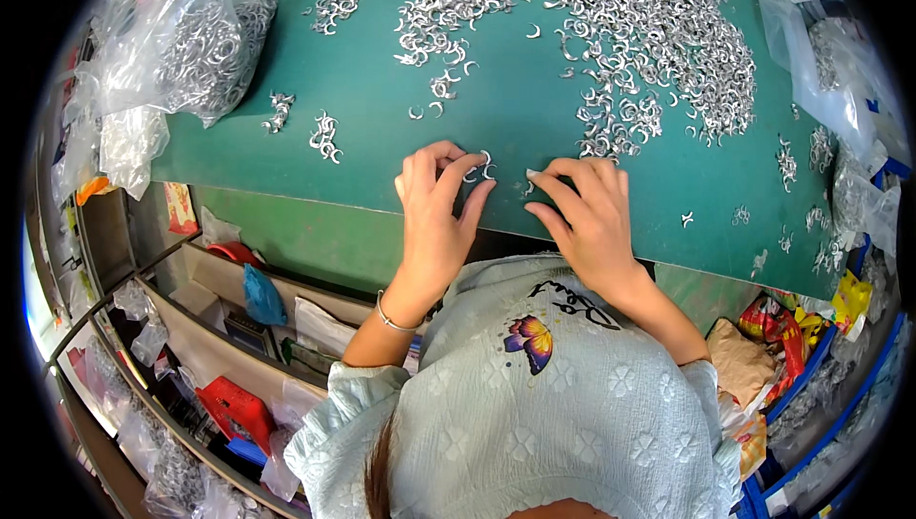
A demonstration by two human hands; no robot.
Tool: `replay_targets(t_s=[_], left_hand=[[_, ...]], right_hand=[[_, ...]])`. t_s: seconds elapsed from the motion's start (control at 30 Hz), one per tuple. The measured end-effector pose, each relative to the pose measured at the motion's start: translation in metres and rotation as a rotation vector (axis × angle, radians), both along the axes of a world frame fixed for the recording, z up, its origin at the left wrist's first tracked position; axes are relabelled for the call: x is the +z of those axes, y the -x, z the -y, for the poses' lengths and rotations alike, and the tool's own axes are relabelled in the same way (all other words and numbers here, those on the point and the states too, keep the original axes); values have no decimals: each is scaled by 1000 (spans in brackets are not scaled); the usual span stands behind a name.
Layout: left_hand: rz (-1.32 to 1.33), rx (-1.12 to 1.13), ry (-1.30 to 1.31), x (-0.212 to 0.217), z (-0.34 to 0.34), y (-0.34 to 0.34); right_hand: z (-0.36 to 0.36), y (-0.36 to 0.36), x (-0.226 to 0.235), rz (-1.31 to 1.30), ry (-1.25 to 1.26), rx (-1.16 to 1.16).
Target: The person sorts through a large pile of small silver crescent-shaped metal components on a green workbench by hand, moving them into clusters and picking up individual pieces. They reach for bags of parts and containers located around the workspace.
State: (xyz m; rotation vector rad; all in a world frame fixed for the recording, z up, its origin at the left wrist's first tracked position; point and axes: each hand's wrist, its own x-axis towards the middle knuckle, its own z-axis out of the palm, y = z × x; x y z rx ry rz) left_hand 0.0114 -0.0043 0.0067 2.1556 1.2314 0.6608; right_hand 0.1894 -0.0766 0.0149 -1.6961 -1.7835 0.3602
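My left hand point(434, 199) is at the table's near edge, thumb and forefinger closed around a small silver crescent-shaped metal piece point(489, 167). A second curved silver piece point(469, 176) shows between those fingers; whether it is gripped too I cannot tell. To the right, my right hand point(590, 218) has its thumb and forefinger apart. Between their tips a tiny silver piece point(530, 189) lies on or just over the green tabletop point(372, 137). A large spread of similar crescent pieces point(658, 32) covers the far middle and right of the table.
Small clusters of pieces point(325, 137) lie at left, others point(786, 164) at right. A clear plastic bag full of metal parts point(205, 56) stands far left; more plastic bags point(840, 90) line the right edge. Below left are shelves with a red bin point(234, 409).
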Motion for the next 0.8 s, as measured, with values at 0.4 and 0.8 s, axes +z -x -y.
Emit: replay_targets(t_s=[0.4, 0.8], left_hand=[[132, -18, -112, -7, -6, 6], [-176, 284, -480, -15, -68, 71]], right_hand=[[-8, 2, -4, 55, -124, 53], [9, -61, 32, 37, -99, -217]])
